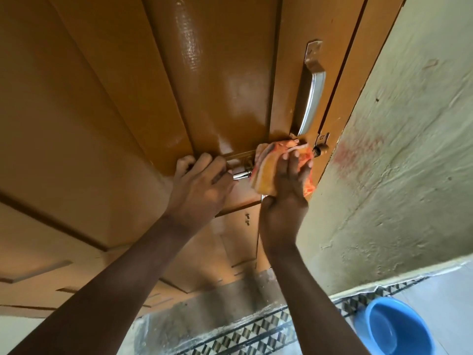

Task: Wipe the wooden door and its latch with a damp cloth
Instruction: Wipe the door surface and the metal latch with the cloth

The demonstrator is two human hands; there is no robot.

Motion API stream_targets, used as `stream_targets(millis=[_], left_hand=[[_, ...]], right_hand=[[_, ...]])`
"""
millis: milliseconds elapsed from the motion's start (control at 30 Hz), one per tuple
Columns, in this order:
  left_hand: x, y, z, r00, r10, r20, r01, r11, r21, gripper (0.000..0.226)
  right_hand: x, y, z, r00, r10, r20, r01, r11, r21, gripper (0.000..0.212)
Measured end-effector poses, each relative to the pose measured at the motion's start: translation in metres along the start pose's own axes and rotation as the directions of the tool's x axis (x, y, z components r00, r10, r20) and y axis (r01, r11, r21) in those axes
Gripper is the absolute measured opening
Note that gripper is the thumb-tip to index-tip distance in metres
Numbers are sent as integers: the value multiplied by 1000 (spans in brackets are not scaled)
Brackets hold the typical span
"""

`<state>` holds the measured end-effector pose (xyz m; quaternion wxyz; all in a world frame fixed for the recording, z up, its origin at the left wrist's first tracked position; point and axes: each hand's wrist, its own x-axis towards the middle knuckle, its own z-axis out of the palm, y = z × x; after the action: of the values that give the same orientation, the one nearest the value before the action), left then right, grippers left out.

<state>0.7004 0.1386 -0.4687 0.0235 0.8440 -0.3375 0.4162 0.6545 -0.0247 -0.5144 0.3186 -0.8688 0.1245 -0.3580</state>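
The brown wooden door (133, 103) fills the upper left, its panels glossy and wet-looking. A metal sliding latch (242, 165) runs across it at mid-height. My left hand (202, 185) grips the latch's bolt at its left end, fingers curled over it. My right hand (286, 201) holds a folded orange and red cloth (266, 172) pressed against the right part of the latch, fingers spread over the cloth. The bolt's tip (320, 151) shows past the cloth near the door's edge.
A silver pull handle (312, 90) stands on the door above the latch. A rough pale green wall (399, 155) lies to the right. A blue plastic basin (399, 326) sits on the tiled floor at the lower right, beside a patterned tile border (256, 331).
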Motion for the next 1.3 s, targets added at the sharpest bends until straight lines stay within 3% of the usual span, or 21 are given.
stream_targets(millis=[167, 333, 467, 567, 733, 867, 967, 1133, 1300], left_hand=[[-3, 3, 0, 999, -33, 24, 34, 999, -36, 9], [-6, 3, 2, 997, -57, 50, 59, 997, -52, 11], [-4, 3, 2, 998, -29, 61, 33, 997, -66, 14], [-4, 6, 2, 997, 10, 79, -8, 1000, -28, 21], [-1, 7, 2, 993, 62, 102, -57, 997, -47, 30], [0, 8, 2, 993, 63, 96, -52, 993, -110, 7], [-2, 12, 0, 993, 81, 90, -76, 996, -52, 22], [-2, 13, 0, 989, 117, 89, -115, 993, -30, 22], [-6, 13, 4, 993, 101, 64, -98, 994, -43, 19]], right_hand=[[-12, 21, -8, 957, -223, 185, 244, 964, -104, 69], [6, 18, -7, 996, -68, 48, 75, 986, -151, 70], [-10, 2, 3, 977, -163, 136, 179, 978, -109, 71], [-14, 24, -15, 954, -214, 208, 251, 953, -172, 67], [8, 12, -6, 998, -37, 51, 44, 988, -148, 67], [-13, -2, 5, 974, -155, 165, 174, 979, -110, 73], [-11, 23, -13, 959, -199, 203, 231, 962, -148, 67], [5, 13, -3, 994, -92, 53, 97, 990, -107, 65], [-8, 23, -12, 939, -264, 221, 292, 951, -102, 72]])
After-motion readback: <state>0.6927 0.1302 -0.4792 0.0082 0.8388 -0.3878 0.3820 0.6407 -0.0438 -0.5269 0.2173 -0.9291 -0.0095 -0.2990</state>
